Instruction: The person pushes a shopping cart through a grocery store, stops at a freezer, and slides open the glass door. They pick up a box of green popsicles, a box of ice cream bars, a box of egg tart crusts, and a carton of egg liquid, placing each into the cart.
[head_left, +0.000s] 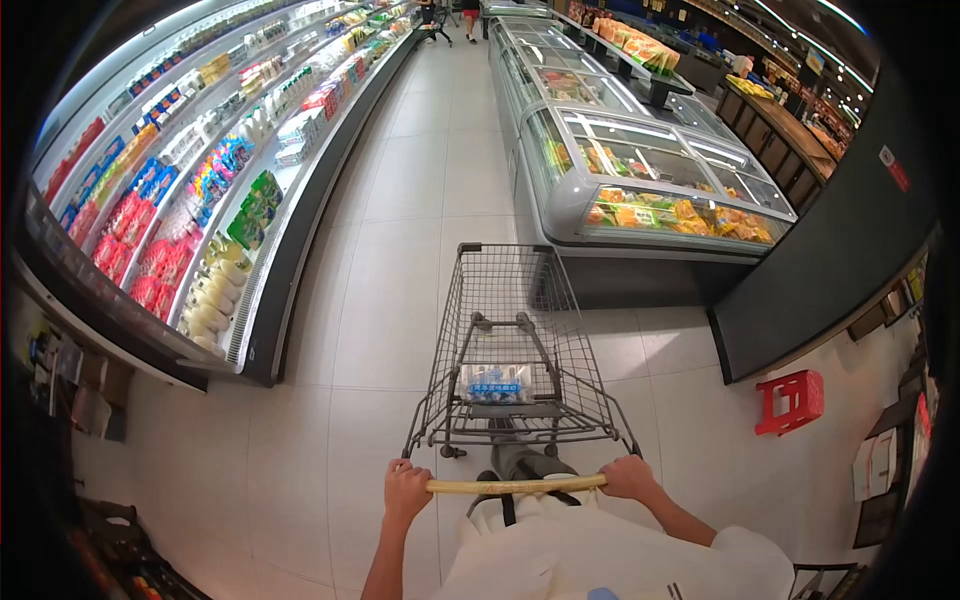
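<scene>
A grey wire shopping cart (505,300) stands on the white tiled floor in front of me. My left hand (406,490) grips the left end of its yellow handle bar (515,486). My right hand (630,477) grips the right end. A blue and white packet (496,384) lies in the cart's upper child seat tray. The main basket looks empty.
A long lit refrigerated shelf (200,190) full of packaged goods runs along the left. Glass-topped chest freezers (640,180) line the right of the aisle. A red plastic stool (790,402) stands at right by a dark wall. People stand far down the aisle.
</scene>
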